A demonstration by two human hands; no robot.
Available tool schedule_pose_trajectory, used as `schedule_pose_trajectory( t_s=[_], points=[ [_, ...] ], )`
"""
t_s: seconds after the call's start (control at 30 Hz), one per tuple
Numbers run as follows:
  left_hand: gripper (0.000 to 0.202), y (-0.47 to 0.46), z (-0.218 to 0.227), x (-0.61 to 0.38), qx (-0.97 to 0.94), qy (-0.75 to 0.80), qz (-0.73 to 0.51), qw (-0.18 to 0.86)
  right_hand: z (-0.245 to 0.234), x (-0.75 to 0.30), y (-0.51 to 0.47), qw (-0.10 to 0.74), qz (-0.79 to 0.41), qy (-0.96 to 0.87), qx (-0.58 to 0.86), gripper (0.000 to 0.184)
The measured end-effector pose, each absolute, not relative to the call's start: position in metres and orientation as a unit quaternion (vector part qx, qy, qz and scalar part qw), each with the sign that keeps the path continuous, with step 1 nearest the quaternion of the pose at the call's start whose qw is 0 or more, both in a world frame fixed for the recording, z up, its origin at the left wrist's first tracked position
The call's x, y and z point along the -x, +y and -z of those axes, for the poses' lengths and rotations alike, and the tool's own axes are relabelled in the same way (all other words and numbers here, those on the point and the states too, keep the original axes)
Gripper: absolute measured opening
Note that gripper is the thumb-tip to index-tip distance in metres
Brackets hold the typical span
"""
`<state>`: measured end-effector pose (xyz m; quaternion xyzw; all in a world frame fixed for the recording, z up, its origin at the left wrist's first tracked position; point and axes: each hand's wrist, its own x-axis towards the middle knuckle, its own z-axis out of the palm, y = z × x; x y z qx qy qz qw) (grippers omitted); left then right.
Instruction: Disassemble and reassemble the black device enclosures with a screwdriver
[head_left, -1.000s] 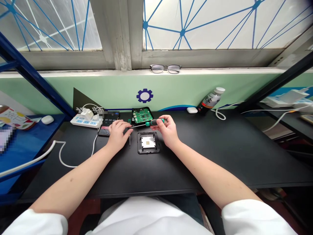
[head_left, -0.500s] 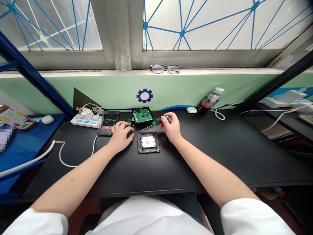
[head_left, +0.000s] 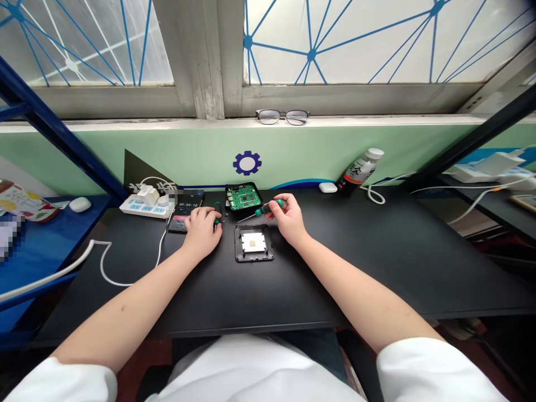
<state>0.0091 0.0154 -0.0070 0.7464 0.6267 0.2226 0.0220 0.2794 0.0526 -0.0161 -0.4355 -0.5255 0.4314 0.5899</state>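
Between the fingers of my right hand [head_left: 288, 219], a green-and-black screwdriver [head_left: 264, 210] lies nearly level, its thin shaft pointing left. The tip is over the gap between an open black case with a green circuit board [head_left: 243, 197] and a square black cover [head_left: 237, 251] with a metal plate [head_left: 253, 242] in it. My left hand [head_left: 202, 231] rests low on the desk with bent fingers closed on a second green-handled screwdriver [head_left: 218, 208], whose shaft is hidden. Tiny dark pieces, perhaps screws, lie near its fingertips.
A phone [head_left: 180, 219] showing a timer lies left of my left hand, by a white power strip [head_left: 144, 207] and its cable [head_left: 109, 273]. At the back right are a white case [head_left: 328, 187] and a leaning bottle [head_left: 359, 172]. Glasses [head_left: 283, 116] sit on the sill.
My left hand has shifted a little left, and the second screwdriver has moved left with it. My right hand has moved slightly left with its screwdriver. Case and cover stay put.
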Motion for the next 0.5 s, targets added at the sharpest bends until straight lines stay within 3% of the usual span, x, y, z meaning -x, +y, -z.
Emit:
schedule_pose_trajectory(
  t_s=[0.5],
  points=[
    [0.028, 0.014, 0.0049, -0.0105, -0.719, 0.655, -0.232, 0.011, 0.0193, -0.2848, 0.058, 0.598, -0.415, -0.515, 0.452, 0.056]
  ],
)
